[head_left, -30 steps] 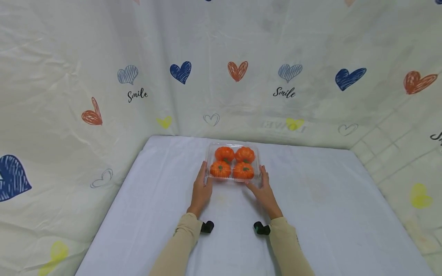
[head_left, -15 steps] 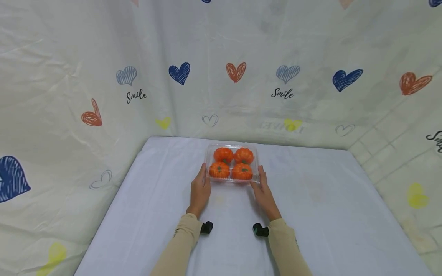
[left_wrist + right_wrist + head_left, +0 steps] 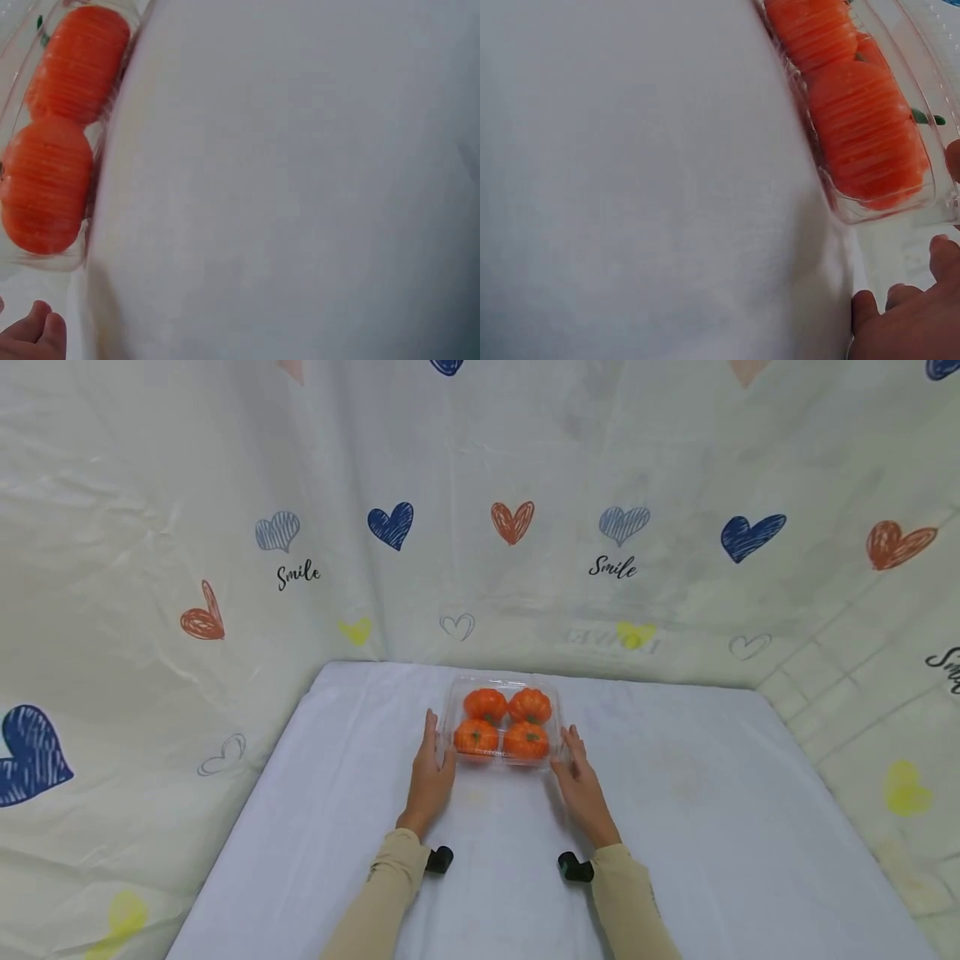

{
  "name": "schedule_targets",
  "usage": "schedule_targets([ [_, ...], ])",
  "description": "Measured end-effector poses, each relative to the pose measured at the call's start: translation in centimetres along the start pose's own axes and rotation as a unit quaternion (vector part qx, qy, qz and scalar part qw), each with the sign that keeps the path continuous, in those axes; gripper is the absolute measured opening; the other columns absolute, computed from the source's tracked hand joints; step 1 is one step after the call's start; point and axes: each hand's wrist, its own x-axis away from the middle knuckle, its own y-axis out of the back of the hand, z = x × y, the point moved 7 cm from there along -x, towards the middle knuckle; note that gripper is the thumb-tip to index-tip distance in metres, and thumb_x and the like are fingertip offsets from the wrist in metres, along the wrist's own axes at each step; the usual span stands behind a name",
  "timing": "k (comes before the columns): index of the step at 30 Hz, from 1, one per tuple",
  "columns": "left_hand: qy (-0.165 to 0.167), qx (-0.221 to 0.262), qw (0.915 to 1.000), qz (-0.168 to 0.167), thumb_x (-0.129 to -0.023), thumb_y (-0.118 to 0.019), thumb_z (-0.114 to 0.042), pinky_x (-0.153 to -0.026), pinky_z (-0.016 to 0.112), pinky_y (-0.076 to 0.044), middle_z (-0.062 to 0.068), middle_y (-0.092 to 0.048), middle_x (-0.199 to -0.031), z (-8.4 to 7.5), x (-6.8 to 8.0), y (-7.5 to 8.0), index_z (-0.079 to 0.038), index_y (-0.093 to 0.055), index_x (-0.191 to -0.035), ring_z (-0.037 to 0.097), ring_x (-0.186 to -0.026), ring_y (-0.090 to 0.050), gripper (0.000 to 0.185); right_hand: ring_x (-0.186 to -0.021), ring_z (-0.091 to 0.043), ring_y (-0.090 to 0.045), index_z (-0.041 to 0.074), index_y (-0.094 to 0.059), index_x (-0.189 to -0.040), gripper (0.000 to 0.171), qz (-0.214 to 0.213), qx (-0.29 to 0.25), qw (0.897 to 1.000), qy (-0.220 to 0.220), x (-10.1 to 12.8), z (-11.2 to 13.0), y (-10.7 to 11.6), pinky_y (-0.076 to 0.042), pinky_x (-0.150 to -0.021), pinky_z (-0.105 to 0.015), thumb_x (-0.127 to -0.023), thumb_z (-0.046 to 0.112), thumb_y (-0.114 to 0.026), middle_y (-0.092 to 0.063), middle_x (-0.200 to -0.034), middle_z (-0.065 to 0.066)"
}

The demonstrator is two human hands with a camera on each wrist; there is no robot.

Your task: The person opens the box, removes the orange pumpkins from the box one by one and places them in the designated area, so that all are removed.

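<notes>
A clear plastic box (image 3: pixel 495 682) holds several small orange pumpkins (image 3: pixel 476 737) with green stems, set in two rows. It sits near the back of the white table, its lid down over them. My left hand (image 3: pixel 430 783) is beside the box's left side, fingers straight and a small gap showing. On the other side, my right hand (image 3: pixel 587 795) has its extended fingers close to the right front corner. Both wrist views show the box wall near the fingertips, with pumpkins (image 3: pixel 46 187) seen through it. Neither hand is curled round anything.
The white-covered table (image 3: pixel 697 827) reaches back to a pale curtain (image 3: pixel 555 593) printed with hearts and the word "Smile". Dark wrist cameras (image 3: pixel 576 867) stick out inward from both beige sleeves (image 3: pixel 626 885).
Both hands have parted from the sides of the box, the left shifting left and the right slightly right. The box appears a little lower in the view, as does the background.
</notes>
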Motion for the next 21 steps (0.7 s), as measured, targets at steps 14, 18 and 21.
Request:
schedule_targets([
  [14, 0.029, -0.145, 0.9814, 0.123, -0.093, -0.074, -0.064, -0.129, 0.055, -0.015, -0.001, 0.014, -0.179, 0.0, -2.2, -0.2, -0.02, 0.004, -0.173, 0.028, -0.164, -0.002, 0.121, -0.164, -0.026, -0.008, 0.008, -0.042, -0.163, 0.052, -0.02, -0.012, 0.999, 0.045, -0.8, 3.3, 2.3, -0.014, -0.129, -0.055, -0.115, 0.023, -0.052, -0.02, -0.178, -0.002],
  [18, 0.022, -0.18, 0.9702, 0.161, -0.089, -0.073, -0.073, -0.129, 0.054, -0.016, -0.005, 0.014, -0.179, 0.4, -2.4, -0.5, -0.02, 0.004, -0.173, 0.027, -0.164, -0.003, 0.126, -0.164, -0.027, -0.012, 0.004, -0.045, -0.159, 0.05, -0.028, -0.02, 0.998, 0.049, -1.3, 5.1, 3.1, -0.018, -0.129, -0.05, -0.115, 0.024, -0.053, -0.029, -0.175, -0.007],
  [21, 0.026, -0.189, 0.9642, 0.184, -0.087, -0.07, -0.078, -0.129, 0.053, -0.016, -0.004, 0.013, -0.179, 0.8, -2.2, -0.8, -0.017, 0.003, -0.173, 0.027, -0.164, -0.002, 0.128, -0.163, -0.029, -0.017, 0.001, -0.044, -0.158, 0.051, -0.032, -0.026, 0.998, 0.05, -1.7, 6.1, 3.8, -0.022, -0.128, -0.051, -0.115, 0.028, -0.053, -0.035, -0.171, -0.013],
])
